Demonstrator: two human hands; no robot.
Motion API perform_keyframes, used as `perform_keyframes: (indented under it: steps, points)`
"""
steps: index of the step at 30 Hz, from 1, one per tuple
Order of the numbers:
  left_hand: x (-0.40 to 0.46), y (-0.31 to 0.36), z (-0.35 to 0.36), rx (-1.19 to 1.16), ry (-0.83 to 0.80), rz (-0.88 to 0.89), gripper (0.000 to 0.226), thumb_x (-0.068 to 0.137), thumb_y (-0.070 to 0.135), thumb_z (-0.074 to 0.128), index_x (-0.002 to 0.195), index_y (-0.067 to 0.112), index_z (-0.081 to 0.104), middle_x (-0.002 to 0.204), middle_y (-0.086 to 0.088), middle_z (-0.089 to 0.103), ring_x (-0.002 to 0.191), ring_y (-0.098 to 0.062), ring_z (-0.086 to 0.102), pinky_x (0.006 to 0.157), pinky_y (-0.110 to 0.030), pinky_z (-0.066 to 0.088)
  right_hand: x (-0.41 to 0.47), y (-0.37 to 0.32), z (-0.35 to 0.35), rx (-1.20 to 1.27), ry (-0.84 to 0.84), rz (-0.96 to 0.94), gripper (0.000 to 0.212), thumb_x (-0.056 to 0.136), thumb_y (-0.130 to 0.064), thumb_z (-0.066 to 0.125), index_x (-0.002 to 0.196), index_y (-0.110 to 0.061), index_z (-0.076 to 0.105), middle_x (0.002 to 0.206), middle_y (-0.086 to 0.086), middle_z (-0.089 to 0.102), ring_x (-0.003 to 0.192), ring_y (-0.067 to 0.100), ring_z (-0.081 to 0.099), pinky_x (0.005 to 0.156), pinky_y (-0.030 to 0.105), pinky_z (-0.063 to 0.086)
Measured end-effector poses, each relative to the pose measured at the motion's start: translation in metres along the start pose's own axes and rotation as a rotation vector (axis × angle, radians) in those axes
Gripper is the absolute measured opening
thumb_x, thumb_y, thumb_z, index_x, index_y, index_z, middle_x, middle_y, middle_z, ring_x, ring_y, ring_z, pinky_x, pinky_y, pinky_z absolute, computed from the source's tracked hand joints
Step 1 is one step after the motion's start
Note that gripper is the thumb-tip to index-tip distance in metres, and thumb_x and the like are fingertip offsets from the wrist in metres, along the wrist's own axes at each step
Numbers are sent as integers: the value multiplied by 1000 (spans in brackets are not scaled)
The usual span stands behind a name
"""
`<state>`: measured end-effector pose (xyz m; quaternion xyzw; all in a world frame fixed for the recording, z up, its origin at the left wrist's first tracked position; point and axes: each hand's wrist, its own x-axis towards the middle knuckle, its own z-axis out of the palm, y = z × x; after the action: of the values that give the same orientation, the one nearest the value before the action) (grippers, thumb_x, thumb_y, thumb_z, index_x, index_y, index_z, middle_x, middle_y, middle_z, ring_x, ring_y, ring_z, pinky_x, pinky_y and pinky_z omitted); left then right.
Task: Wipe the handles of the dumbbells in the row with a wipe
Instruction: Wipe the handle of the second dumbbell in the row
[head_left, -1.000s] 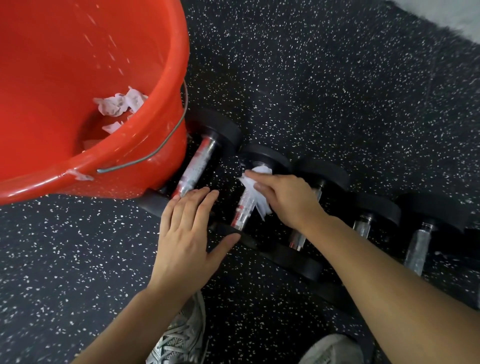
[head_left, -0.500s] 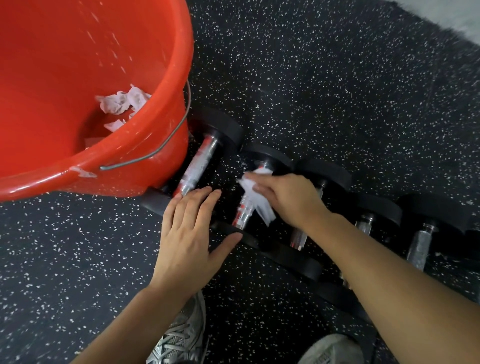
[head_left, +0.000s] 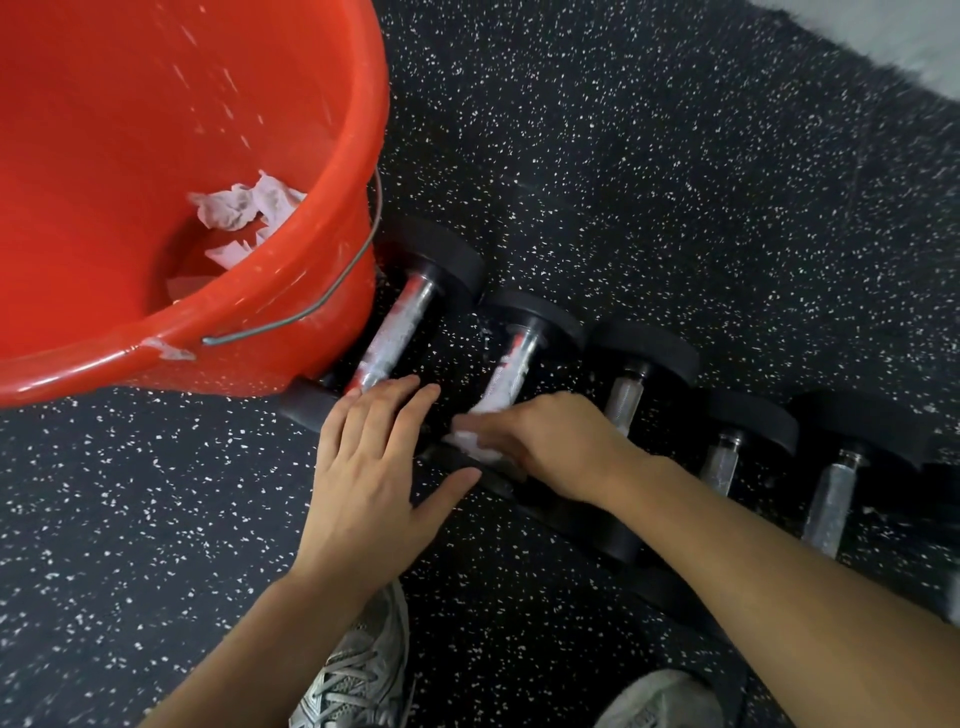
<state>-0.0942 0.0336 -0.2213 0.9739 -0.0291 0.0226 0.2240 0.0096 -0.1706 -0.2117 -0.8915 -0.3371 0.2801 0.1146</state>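
Note:
Several black dumbbells with chrome handles lie in a row on the speckled floor. My right hand (head_left: 550, 441) presses a white wipe (head_left: 475, 439) around the near end of the second dumbbell's handle (head_left: 511, 364), next to its near weight. My left hand (head_left: 371, 467) rests flat, fingers spread, on the near weight of the first dumbbell (head_left: 395, 327), holding nothing. The third dumbbell's handle (head_left: 623, 397) is partly hidden behind my right hand. Further dumbbells (head_left: 834, 499) continue to the right.
A large red bucket (head_left: 332, 171) with a wire handle stands at the left, touching the first dumbbell, with crumpled used wipes (head_left: 244, 205) inside. My two grey shoes (head_left: 358, 675) are at the bottom. A pale floor edge (head_left: 893, 36) shows top right.
My right hand has slid the wipe down the second handle from its far end toward the near weight. The left hand has stayed on the first dumbbell.

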Motion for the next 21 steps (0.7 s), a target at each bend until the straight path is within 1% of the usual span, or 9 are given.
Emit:
perform_keyframes:
  steps: [1,3,5,8,11,13,15,18,21]
  points:
    - [0,0,0,-1,-1,-1,75,96,64,54,150,11,51,152,-8,53,143,-28,47,128,-45,19,2,5,-4,13,49,36,43,102,-45,47,143,-53,42,117,-3,75,91,17,72,83,31,55]
    - [0,0,-1,-2,0,-2,75,97,64,53,150,12,50,151,-7,53,142,-28,47,128,-45,19,7,15,-10,76,162,138,39,105,-44,43,143,-49,47,88,-5,75,63,5,60,65,26,48]
    - [0,0,-1,-1,2,1,75,98,65,51,150,11,51,150,-7,54,141,-27,48,128,-45,20,11,22,-15,100,264,203,38,106,-44,40,143,-45,50,70,-6,67,58,8,56,62,29,48]
    - [0,0,-1,-3,5,6,75,98,66,51,149,11,51,150,-7,54,140,-27,49,127,-46,21,11,21,-12,166,280,200,37,106,-41,42,142,-43,52,59,-11,53,57,10,53,62,33,52]
    - [0,1,-1,-1,5,7,75,97,66,52,149,11,52,150,-7,55,139,-28,50,127,-44,21,4,16,-2,215,211,129,37,106,-39,45,141,-44,53,67,-3,66,55,6,54,61,29,48]
    - [0,1,-1,0,7,8,75,97,65,54,149,11,52,149,-7,55,139,-27,50,128,-40,17,-1,11,5,236,120,87,37,104,-43,45,140,-49,51,92,-3,78,74,11,70,73,31,55]
    - [1,1,-1,1,8,10,75,96,65,55,148,10,53,149,-8,55,138,-27,50,128,-38,15,-3,5,11,186,38,56,38,103,-49,41,141,-54,46,110,-2,77,95,15,72,85,35,55]
    - [1,1,-2,0,5,7,75,96,65,54,148,11,52,149,-7,55,138,-26,49,128,-40,17,0,4,8,63,45,44,42,103,-54,35,144,-53,42,110,5,76,96,24,71,80,34,52]
    - [0,1,-2,2,-7,1,75,97,66,52,150,12,51,149,-7,55,139,-27,50,128,-43,19,7,16,-2,42,172,132,43,105,-52,35,147,-48,41,103,6,76,90,25,71,71,28,44]
